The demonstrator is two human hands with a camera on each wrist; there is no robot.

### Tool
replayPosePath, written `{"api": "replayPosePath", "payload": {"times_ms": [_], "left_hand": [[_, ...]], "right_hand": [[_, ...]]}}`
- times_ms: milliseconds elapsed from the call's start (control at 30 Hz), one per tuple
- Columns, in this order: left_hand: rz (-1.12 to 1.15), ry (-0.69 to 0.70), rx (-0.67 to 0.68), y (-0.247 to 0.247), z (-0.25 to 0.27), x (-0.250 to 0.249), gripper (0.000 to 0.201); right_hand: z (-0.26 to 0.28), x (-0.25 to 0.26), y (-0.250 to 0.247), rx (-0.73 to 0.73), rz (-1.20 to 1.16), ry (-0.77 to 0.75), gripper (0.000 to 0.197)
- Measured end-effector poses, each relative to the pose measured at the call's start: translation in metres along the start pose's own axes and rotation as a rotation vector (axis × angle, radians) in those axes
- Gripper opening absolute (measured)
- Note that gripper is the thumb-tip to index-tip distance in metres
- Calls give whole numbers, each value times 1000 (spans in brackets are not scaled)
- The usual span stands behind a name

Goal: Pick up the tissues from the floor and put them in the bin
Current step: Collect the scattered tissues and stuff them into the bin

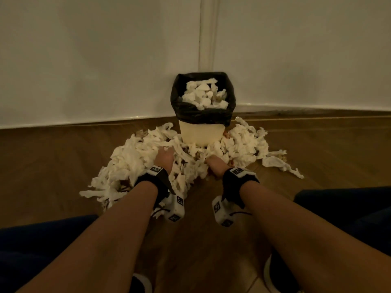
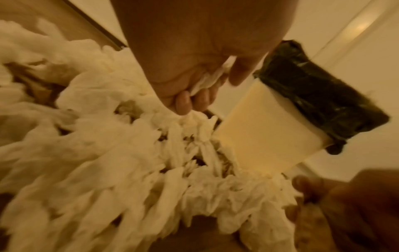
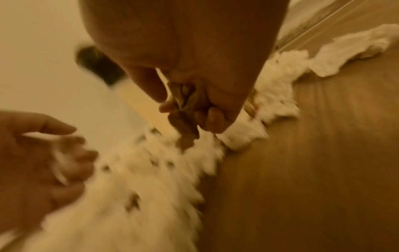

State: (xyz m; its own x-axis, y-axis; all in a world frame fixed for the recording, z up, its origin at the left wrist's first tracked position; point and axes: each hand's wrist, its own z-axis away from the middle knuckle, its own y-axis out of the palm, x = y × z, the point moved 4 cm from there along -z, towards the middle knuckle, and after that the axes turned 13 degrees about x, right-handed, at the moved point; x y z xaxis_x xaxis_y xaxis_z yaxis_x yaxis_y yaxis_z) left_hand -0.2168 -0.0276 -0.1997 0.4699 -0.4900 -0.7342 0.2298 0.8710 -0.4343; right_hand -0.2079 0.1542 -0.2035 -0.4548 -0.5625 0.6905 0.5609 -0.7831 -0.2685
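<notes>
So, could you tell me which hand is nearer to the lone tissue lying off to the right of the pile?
The right hand. It grips tissues just left of the lone tissue; the left hand is farther left.

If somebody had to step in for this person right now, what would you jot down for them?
Left hand: fingers curled round a bunch of tissue, low in the pile.
Right hand: fingers closed on tissue at the pile's right of centre.
Bin: upright against the wall, black liner, already heaped with tissues to the rim.
Done: many tissues are in.
Left: the big pile of tissues on the floor around the bin's base, plus strays on the right.
</notes>
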Motion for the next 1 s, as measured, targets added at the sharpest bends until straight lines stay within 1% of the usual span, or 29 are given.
{"api": "replayPosePath", "payload": {"times_ms": [67,100,167,233,300,367,433,467,533,567,633,733,833,933,1000], "left_hand": [[-57,90,-41,-2,7,-26,39],[-95,151,-96,-3,9,-41,37],[-64,289,-212,-7,19,-72,33],[-108,462,-315,-9,30,-106,30],[-155,603,-406,-15,36,-135,27],[-164,668,-470,-22,38,-159,37],[-120,669,-441,-30,33,-175,42],[-109,662,-400,-33,28,-181,42],[-166,668,-318,-38,13,-191,37],[-217,681,-293,-39,6,-194,30],[-306,677,-274,-41,-7,-197,17],[-430,623,-245,-37,-26,-193,11],[-580,551,-186,-27,-41,-188,17],[-723,490,-112,-15,-48,-188,26],[-874,448,-68,-7,-51,-185,30]], "right_hand": [[10,22,-16,-35,-70,-64,40],[16,34,-24,-40,-68,-96,38],[27,59,-40,-64,-48,-179,36],[39,83,-58,-130,-90,-317,36],[52,105,-77,-234,-202,-461,37],[63,121,-97,-407,-233,-533,34],[67,131,-115,-581,-180,-546,29],[67,134,-122,-635,-137,-544,26],[61,140,-130,-673,-19,-535,23],[56,142,-132,-672,65,-519,24],[44,142,-130,-658,287,-460,25],[22,133,-118,-558,572,-384,28],[2,124,-100,-414,819,-309,34],[-8,123,-92,-368,942,-250,42],[-14,124,-92,-342,1001,-221,49]]}}
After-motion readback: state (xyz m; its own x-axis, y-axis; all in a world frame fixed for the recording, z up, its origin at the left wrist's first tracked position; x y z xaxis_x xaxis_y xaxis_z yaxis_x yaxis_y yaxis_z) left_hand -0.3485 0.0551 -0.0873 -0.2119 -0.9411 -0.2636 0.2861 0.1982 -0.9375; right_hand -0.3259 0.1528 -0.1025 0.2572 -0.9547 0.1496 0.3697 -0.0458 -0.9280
